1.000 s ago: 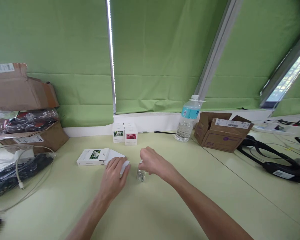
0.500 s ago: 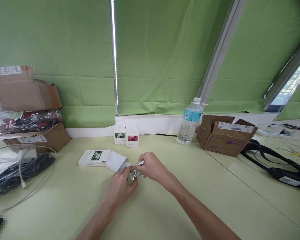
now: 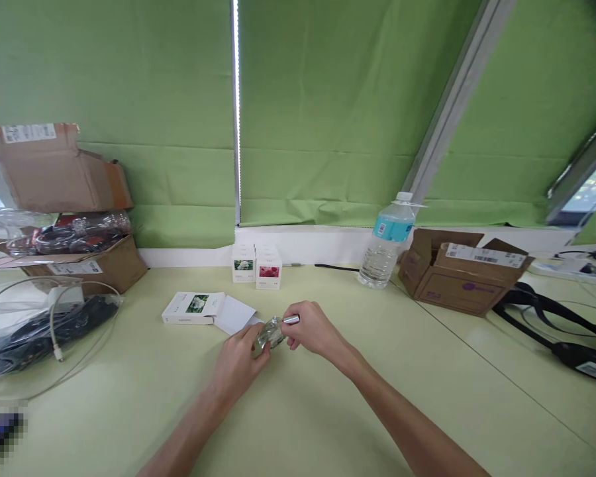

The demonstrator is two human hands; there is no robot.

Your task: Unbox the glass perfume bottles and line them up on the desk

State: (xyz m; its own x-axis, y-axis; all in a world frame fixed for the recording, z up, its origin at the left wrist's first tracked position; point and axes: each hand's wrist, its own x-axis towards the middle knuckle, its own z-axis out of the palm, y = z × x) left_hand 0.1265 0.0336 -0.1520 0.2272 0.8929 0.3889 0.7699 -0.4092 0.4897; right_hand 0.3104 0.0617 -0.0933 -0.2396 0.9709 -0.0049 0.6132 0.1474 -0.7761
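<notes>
My left hand (image 3: 241,354) is closed around a small clear glass bottle (image 3: 271,333), which lies tilted with its top toward the right. My right hand (image 3: 310,326) pinches a shiny silver cap (image 3: 291,319) at the bottle's upper end. Whether the cap still touches the bottle's neck I cannot tell, since fingers hide part of it. Just beyond my left hand lies an opened white box (image 3: 193,309) with a flower picture, its white flap (image 3: 235,314) spread toward the bottle.
Small white boxes (image 3: 268,268) with flower pictures stand by the wall. Right of them are a water bottle (image 3: 386,242), an open cardboard box (image 3: 457,281) and a black headset (image 3: 571,341). Cartons (image 3: 59,175) and a bagged cable (image 3: 54,331) sit at the left.
My right hand and the silver cap have shifted slightly right, away from my left hand. More of the glass bottle shows between the hands. The whole view has swung slightly left.
</notes>
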